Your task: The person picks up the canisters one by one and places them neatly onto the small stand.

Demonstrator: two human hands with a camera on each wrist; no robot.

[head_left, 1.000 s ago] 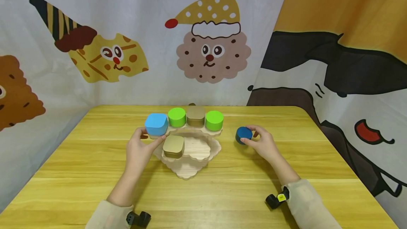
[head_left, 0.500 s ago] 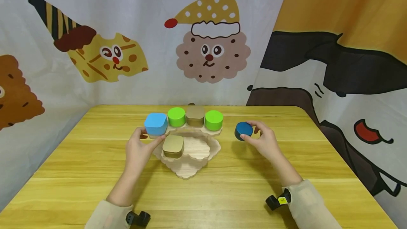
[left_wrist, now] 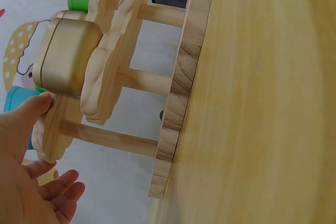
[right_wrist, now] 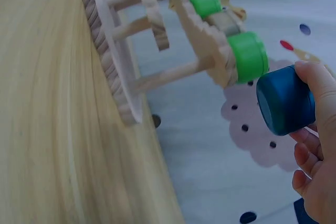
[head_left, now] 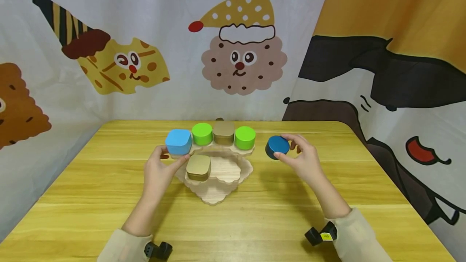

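Right hand [head_left: 303,159] pinches a dark blue round tin [head_left: 277,146] just right of the tiered wooden stand [head_left: 222,173].
Left hand [head_left: 160,169] grips the stand's left edge, beneath the light blue tin [head_left: 178,141].

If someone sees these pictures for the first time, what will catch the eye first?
Probably the tiered wooden stand at the table's centre, carrying bright tins: a light blue tin on its left end. Then the right hand, lifting a dark blue round tin just right of the stand.
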